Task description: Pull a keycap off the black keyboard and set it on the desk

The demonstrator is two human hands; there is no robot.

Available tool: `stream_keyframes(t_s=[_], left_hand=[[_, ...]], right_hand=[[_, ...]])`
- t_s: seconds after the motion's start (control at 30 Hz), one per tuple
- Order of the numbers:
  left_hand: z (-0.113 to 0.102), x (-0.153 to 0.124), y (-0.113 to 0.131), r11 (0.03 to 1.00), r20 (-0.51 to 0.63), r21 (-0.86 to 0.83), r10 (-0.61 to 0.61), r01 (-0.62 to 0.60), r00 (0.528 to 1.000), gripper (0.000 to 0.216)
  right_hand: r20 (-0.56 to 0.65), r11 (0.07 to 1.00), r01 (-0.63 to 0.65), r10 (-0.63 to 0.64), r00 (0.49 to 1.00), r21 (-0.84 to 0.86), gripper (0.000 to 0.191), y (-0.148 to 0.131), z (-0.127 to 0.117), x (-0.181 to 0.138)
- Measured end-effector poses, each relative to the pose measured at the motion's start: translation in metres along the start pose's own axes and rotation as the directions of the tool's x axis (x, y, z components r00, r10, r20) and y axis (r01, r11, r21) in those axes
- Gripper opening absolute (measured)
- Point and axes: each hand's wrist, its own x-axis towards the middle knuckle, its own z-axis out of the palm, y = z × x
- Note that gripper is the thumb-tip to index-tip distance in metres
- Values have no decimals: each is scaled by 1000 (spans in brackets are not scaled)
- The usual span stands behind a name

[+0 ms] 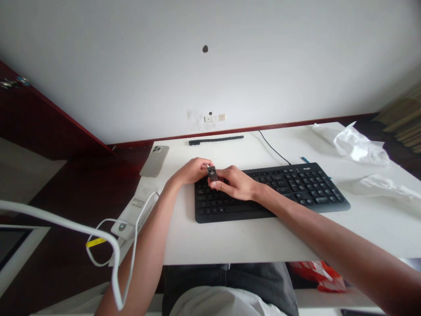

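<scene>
My right hand (235,182) is closed on a small black keycap (212,173), held above the left part of a black keyboard (256,215). The keycap's hollow-looking side faces up. My left hand (194,170) comes in from the left, fingers pinched together right beside the keycap. Something thin and pale shows at its fingertips, too small to name. Behind the hands, a row of black keycaps (217,139) lies along the back of the table. Part of the keyboard is hidden under my hands.
A phone (155,161) lies face down at the table's left edge. Near it is a white power strip (131,215) with a looped white cable (112,263). Crumpled clear plastic (360,145) covers the right side. The keyboard's cord (274,149) runs toward the wall.
</scene>
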Motion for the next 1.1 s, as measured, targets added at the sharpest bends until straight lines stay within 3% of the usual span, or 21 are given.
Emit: stream_keyframes(t_s=[0.1,0.2,0.4,0.53,0.77,0.93,1.0,1.1], left_hand=[[-2,-2,1,999,56,-1,33,-33,998,20],[-5,-6,1,995,136,-2,104,-104,985,21],[-6,-8,-4,992,212,-42,129,-123,969,39],[-3,-3,-11,991,255,-35,132,-127,958,23],[-2,4,-18,975,320,-73,224,-212,921,20],[-2,0,-10,967,287,-142,247,-214,926,24],[-3,-2,-8,965,278,-122,258,-232,925,21],[-4,-1,-9,963,284,-113,268,-245,921,21]], right_hand=[[-86,998,-15,21,996,67,40,5,3,-1],[-137,1000,-8,7,991,-7,34,6,6,-1],[-166,982,172,-183,969,-82,23,0,14,3],[-191,974,224,-226,955,-30,18,-5,16,5],[-89,975,68,-50,995,212,19,-18,23,6],[-42,950,-26,41,998,312,42,-19,28,14],[-58,961,-29,47,997,277,49,-19,33,18],[-208,967,-41,95,974,251,57,-16,45,23]])
